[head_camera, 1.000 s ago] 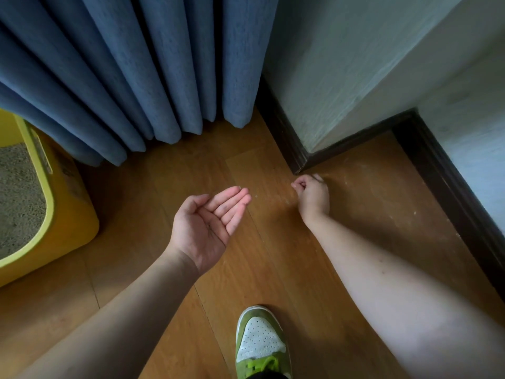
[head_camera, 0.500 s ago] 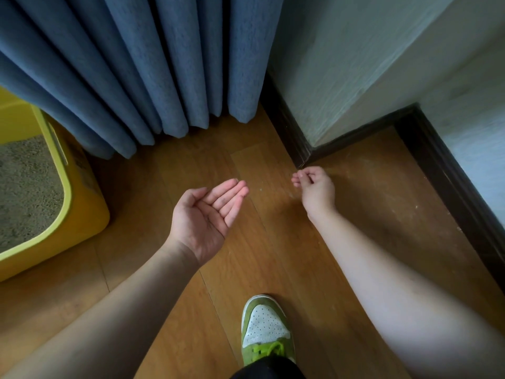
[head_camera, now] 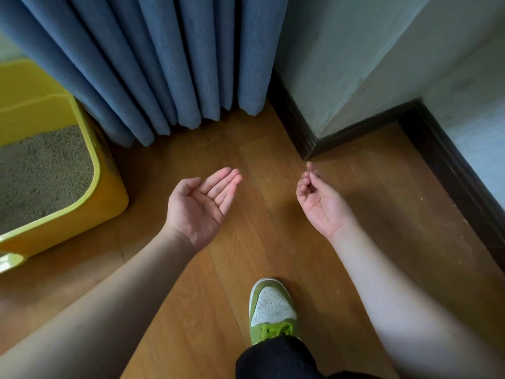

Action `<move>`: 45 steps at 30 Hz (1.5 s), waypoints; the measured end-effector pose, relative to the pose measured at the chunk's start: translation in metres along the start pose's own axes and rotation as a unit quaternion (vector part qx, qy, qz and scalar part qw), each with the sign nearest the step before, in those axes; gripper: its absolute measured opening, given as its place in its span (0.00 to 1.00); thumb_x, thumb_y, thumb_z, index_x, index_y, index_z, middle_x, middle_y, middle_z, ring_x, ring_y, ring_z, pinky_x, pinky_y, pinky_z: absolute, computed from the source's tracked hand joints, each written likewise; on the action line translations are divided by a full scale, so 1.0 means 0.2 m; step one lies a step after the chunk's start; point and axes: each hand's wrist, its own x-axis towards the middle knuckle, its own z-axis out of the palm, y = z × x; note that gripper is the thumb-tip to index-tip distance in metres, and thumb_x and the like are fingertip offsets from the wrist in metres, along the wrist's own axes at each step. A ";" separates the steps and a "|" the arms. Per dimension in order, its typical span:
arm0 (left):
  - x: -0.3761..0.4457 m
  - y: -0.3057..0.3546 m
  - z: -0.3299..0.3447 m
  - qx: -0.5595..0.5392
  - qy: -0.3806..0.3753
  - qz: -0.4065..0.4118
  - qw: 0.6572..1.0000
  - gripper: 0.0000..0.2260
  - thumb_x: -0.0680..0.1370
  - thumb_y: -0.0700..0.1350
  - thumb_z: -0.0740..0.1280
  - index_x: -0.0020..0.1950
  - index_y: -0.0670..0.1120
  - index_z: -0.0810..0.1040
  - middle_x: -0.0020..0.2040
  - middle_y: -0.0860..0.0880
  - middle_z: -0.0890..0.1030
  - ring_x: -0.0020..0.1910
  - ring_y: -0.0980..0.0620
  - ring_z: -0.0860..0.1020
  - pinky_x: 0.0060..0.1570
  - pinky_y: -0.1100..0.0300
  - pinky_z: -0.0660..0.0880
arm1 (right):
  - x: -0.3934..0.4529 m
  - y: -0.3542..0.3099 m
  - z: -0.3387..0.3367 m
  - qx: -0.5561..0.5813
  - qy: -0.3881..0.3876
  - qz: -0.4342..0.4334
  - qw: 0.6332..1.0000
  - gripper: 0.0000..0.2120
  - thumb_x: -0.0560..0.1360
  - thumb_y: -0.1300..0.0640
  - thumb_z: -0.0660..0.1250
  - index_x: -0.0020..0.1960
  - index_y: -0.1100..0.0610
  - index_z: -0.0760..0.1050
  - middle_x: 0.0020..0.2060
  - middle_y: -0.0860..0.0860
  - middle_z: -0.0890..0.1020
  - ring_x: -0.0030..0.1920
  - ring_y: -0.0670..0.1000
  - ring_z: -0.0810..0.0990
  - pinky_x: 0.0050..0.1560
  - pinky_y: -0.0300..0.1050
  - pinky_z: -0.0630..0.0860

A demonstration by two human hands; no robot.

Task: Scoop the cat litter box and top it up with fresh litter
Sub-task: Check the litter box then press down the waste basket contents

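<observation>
The yellow litter box (head_camera: 82, 217) stands on the wooden floor at the left edge, partly cut off by the frame, with grey litter (head_camera: 41, 170) inside. My left hand (head_camera: 202, 206) hovers just right of the box, palm up, flat and slightly cupped; a faint dark speck on the fingers is too small to identify. My right hand (head_camera: 319, 203) is further right, near the wall corner, turned palm up with its fingertips pinched against the thumb. I see nothing between them.
Blue curtains (head_camera: 164, 64) hang to the floor behind the box and hands. A dark baseboard (head_camera: 295, 124) runs round a jutting wall corner at the right. Pale specks dot the floor (head_camera: 382, 187) there. My green and white shoe (head_camera: 270, 307) stands below the hands.
My right hand has lifted from the floor by the baseboard corner and rolled over from knuckles up to palm up, fingers still pinched. The view has shifted, showing more of the litter box.
</observation>
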 end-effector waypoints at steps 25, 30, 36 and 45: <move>0.01 0.05 -0.04 0.008 0.044 0.007 0.999 0.23 0.81 0.47 0.51 0.55 0.36 0.82 0.59 0.38 0.82 0.58 0.42 0.82 0.53 0.56 0.79 | 0.52 0.17 -0.06 -0.791 0.107 -0.157 0.582 0.12 0.78 0.53 0.66 0.61 0.53 0.76 0.48 0.52 0.80 0.50 0.51 0.79 0.42 0.36 0.69; 0.05 0.09 -0.05 0.005 0.052 0.013 0.999 0.24 0.81 0.47 0.51 0.55 0.36 0.83 0.59 0.39 0.82 0.57 0.43 0.82 0.51 0.57 0.81 | 0.59 0.20 -0.09 -0.788 0.133 -0.177 0.574 0.09 0.77 0.53 0.67 0.56 0.53 0.77 0.45 0.51 0.81 0.47 0.51 0.79 0.41 0.39 0.72; 0.08 0.09 -0.04 -0.003 0.046 0.009 0.999 0.24 0.81 0.47 0.51 0.53 0.36 0.84 0.59 0.38 0.82 0.57 0.43 0.82 0.51 0.58 0.80 | 0.60 0.22 -0.11 -0.801 0.133 -0.200 0.549 0.06 0.78 0.55 0.65 0.53 0.53 0.78 0.46 0.51 0.82 0.47 0.51 0.80 0.41 0.39 0.72; 0.05 0.10 -0.05 0.003 0.042 0.012 0.999 0.24 0.81 0.47 0.50 0.53 0.37 0.84 0.59 0.39 0.82 0.57 0.43 0.82 0.53 0.57 0.79 | 0.51 0.19 0.00 -0.647 0.194 -0.110 0.729 0.13 0.81 0.53 0.60 0.64 0.54 0.73 0.53 0.50 0.78 0.51 0.47 0.76 0.48 0.40 0.73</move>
